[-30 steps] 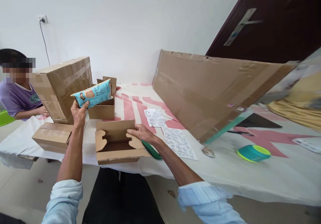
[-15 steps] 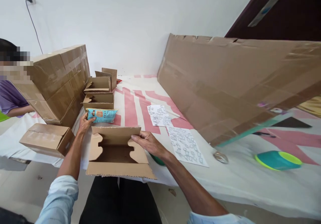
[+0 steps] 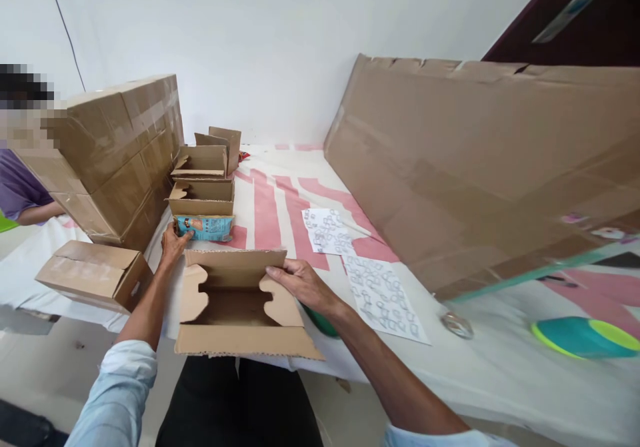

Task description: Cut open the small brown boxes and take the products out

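Note:
My left hand [image 3: 173, 245] grips the left end of a blue snack packet [image 3: 206, 227], which lies flat on the table just behind an open cardboard box [image 3: 235, 303]. My right hand [image 3: 300, 283] holds that box by its right inner flap. The box sits at the table's near edge with its flaps spread and its inside empty. Behind the packet stand other small open cardboard boxes [image 3: 203, 190] in a row.
A big taped carton [image 3: 110, 153] and a closed small box [image 3: 93, 275] stand at left, beside a person in a purple shirt [image 3: 20, 190]. A large cardboard sheet [image 3: 480, 160] leans at right. Printed sheets [image 3: 380, 293], a tape roll [image 3: 457, 325] and a teal-green bowl [image 3: 585, 337] lie on the cloth.
My left hand has lowered the blue packet from mid-air down onto the table behind the open box. My right hand has stayed on the box flap.

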Tool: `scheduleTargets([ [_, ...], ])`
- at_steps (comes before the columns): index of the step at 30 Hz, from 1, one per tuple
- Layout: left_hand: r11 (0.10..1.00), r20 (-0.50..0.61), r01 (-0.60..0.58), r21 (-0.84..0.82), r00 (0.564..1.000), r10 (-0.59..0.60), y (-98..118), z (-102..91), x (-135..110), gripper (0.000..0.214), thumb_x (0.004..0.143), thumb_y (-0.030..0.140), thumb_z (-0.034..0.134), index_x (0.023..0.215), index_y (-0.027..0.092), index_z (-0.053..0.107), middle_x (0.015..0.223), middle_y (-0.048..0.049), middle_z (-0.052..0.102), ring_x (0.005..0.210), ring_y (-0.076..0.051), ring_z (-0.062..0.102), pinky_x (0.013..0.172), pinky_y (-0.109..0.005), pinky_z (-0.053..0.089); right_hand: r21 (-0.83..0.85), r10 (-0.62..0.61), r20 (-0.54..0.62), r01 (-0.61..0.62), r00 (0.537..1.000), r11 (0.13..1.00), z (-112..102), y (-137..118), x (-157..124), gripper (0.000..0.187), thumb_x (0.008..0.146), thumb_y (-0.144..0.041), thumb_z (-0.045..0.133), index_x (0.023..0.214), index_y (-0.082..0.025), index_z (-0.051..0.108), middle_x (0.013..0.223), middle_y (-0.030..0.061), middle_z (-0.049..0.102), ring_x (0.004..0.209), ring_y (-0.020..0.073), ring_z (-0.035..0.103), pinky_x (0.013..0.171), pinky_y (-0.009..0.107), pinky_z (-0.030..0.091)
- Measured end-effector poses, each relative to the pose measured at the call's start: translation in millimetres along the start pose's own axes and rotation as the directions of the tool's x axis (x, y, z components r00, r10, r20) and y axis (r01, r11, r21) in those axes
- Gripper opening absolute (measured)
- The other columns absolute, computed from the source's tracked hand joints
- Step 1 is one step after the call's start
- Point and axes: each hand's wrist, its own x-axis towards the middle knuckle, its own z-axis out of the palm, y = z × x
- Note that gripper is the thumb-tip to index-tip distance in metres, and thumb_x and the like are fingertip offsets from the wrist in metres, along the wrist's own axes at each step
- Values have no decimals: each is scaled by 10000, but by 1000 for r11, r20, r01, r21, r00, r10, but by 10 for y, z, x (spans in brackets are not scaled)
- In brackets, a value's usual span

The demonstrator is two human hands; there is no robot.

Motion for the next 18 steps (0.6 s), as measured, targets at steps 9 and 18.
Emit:
scheduleTargets([
  [9,998,-37,63,9,997,-63,122,-505,-936,447,784,502,804,1115,208,741,1236,-160,783,1203,-366,725,1058,-499,559,60,20,-98,-14,995,998,-57,146,616,622,711,-719,848,912,-132,799,864,94,804,787,253,730,692,356,583],
  [18,982,90,13,189,995,-31,438,-609,-1861,195,833,452,750,877,262,744,908,-69,781,848,-269,731,739,-365,550,11,-49,-164,51,985,999,257,83,1397,393,752,-554,787,765,-169,712,738,56,744,751,232,690,670,334,541],
])
